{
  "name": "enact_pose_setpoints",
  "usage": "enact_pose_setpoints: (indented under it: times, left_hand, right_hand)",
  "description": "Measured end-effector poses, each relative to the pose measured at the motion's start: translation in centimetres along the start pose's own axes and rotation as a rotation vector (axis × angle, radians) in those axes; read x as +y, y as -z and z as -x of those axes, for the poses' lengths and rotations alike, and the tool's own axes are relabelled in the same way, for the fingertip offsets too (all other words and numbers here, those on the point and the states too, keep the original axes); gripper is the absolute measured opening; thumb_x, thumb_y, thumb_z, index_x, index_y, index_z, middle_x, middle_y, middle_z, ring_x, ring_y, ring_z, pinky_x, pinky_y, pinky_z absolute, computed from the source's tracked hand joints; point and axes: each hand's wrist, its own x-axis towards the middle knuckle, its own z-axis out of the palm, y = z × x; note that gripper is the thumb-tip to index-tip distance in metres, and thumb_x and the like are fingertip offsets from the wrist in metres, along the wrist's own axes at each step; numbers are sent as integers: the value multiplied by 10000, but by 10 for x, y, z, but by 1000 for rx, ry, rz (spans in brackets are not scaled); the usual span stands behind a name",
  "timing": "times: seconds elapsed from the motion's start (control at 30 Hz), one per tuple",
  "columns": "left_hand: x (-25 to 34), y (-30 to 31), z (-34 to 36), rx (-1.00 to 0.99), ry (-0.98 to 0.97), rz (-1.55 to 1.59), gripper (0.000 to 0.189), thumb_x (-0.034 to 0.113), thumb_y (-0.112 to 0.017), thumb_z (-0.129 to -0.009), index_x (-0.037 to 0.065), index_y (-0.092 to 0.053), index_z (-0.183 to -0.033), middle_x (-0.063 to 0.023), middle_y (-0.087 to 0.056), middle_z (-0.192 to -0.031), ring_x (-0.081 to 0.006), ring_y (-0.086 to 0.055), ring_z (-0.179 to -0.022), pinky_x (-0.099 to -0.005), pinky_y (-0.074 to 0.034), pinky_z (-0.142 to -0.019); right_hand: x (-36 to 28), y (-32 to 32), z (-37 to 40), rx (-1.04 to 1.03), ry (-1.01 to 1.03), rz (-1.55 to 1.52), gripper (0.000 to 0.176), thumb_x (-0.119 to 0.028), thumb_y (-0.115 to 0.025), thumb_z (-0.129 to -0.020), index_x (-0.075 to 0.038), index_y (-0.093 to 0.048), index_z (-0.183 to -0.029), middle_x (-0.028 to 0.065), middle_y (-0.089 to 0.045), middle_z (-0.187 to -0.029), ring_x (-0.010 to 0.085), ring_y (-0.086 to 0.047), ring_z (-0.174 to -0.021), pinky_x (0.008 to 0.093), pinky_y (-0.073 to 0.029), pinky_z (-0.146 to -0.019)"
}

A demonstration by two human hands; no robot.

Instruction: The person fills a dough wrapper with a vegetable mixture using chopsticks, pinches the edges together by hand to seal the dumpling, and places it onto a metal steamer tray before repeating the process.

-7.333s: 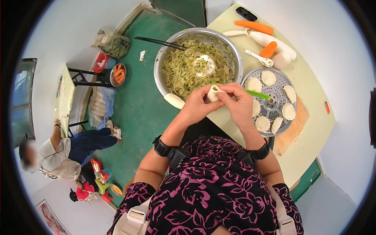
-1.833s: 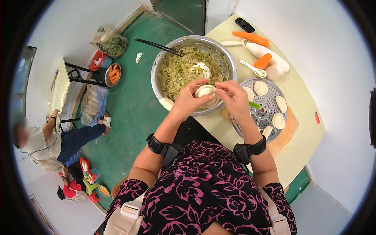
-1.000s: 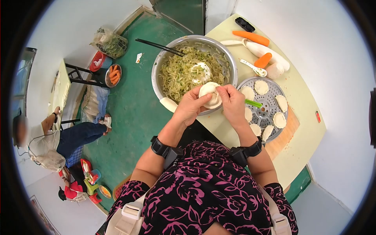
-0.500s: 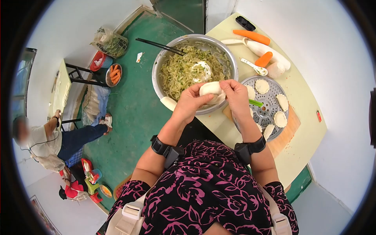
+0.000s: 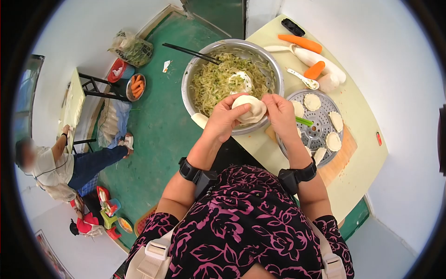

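Note:
A pale, round dough dumpling [image 5: 250, 110] is held between my hands over the near rim of a large metal bowl [image 5: 186, 88]. My left hand [image 5: 222, 120] wraps round its left side, thumb across its front. The fingers of my right hand [image 5: 281, 115] are pinched together at the dumpling's right edge. Shredded green filling [image 5: 209, 83] lies in the bowl, with a small white bowl [image 5: 241, 81] partly sunk in it. To the right, a perforated steamer tray [image 5: 320, 128] carries several folded dumplings [image 5: 312, 102].
Black chopsticks [image 5: 190, 52] rest across the bowl's far rim. Carrots [image 5: 301, 43], a white radish [image 5: 316, 59] and a white spoon [image 5: 303, 79] lie on the table [image 5: 362, 121]. A wooden board [image 5: 346, 156] is under the tray. Two people [image 5: 51, 162] are at the far left.
The dumpling has turned in my hands, so its rounder, wider face now shows. My left fingers and thumb have shifted around it; my right hand stays at its edge.

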Motion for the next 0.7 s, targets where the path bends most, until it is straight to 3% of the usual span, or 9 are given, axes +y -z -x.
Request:
enact_pose_setpoints:
  times: [0.07, 0.17, 0.27, 0.37, 0.47, 0.57, 0.67, 0.7]
  left_hand:
    - [2, -1, 0, -1, 4, 14, 351, 52, -636, -742, 27, -525, -1075, -67, -578, -969, -143, -576, -845, -275, -497, -737]
    - [0, 1, 0, -9, 3, -2, 348, 53, -634, -745, 33, -524, -1075, -63, -578, -964, -146, -575, -849, -277, -495, -745]
    - [-2, -1, -1, -13, -23, 8, 337, 49, -630, -747, 26, -526, -1067, -62, -577, -967, -144, -571, -857, -272, -490, -752]
    - [-4, -1, -4, -34, 16, 103, 341, 43, -633, -741, 16, -523, -1062, -60, -579, -968, -141, -566, -866, -267, -484, -756]
    - [-4, 0, -4, -9, 18, 123, 361, 27, -639, -728, 7, -516, -1067, -63, -583, -960, -137, -566, -858, -260, -481, -745]
    - [-4, -2, -1, 22, -64, -72, 381, 7, -643, -717, -1, -508, -1074, -70, -587, -951, -135, -569, -844, -255, -481, -736]
    - [-4, -3, 0, 4, -114, -232, 394, -9, -644, -710, -10, -503, -1078, -80, -587, -952, -133, -572, -836, -248, -479, -735]
    - [-3, -3, -1, -7, -123, -265, 397, -14, -645, -708, -12, -502, -1078, -84, -586, -955, -132, -572, -834, -245, -478, -736]
  right_hand:
    - [-12, -7, 3, 113, 110, -31, 181, -155, -568, -808, 25, -587, -790, 56, -570, -644, 96, -487, -556, 230, -399, -532]
    - [-7, -2, -1, -78, 207, 50, 176, -154, -564, -816, 19, -590, -794, 39, -566, -643, 79, -485, -571, 220, -398, -540]
    - [-5, -3, 0, -61, 16, -67, 178, -158, -562, -819, 15, -592, -792, 24, -562, -643, 69, -483, -587, 213, -397, -549]
    - [0, -7, 0, 5, -22, -274, 169, -151, -561, -816, 13, -600, -800, 21, -559, -638, 72, -482, -586, 210, -394, -554]
    - [-5, -4, 2, 26, -80, -179, 166, -153, -573, -802, 9, -610, -811, 17, -551, -630, 63, -466, -583, 208, -386, -551]
    - [-8, 0, -4, 56, 246, 165, 191, -176, -572, -805, 9, -615, -820, 22, -562, -638, 60, -469, -579, 215, -390, -547]
    - [-3, 2, -7, -160, 209, 160, 213, -198, -572, -804, 11, -613, -820, 31, -580, -668, 63, -485, -593, 222, -398, -549]
    - [-1, 1, -7, -146, 119, 88, 213, -197, -576, -802, 11, -614, -818, 34, -584, -675, 65, -489, -595, 223, -400, -549]
